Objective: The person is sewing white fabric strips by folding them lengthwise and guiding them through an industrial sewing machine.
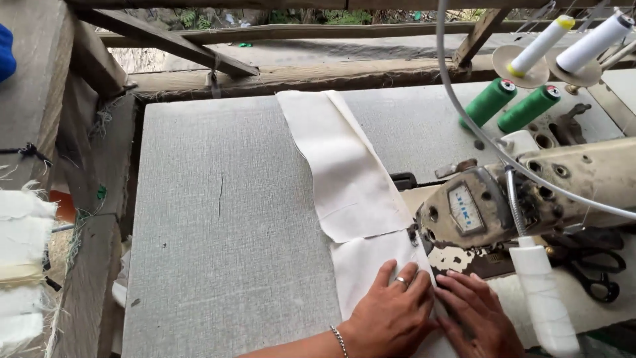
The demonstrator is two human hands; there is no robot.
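Left hand [391,311] and right hand [477,318] side by side, fingers spread flat, pressing long strip of cream woven cloth [351,179] at worn sewing machine head [503,199]. Cloth likely light, limp, crease-prone; best guided by edges near needle. Strip trails away across grey surface [218,219]. Black scissors [596,265] right; green thread cones [510,103], white thread cones [570,43] beyond. Machine head crowds right hand.

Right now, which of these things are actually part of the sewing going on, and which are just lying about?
In use:
- left hand and right hand, both flat on the cream cloth strip
- sewing machine, the cloth running under its head

Lying about:
- two green thread cones
- two white thread cones on stands
- black scissors
- frayed cloth stack, far left
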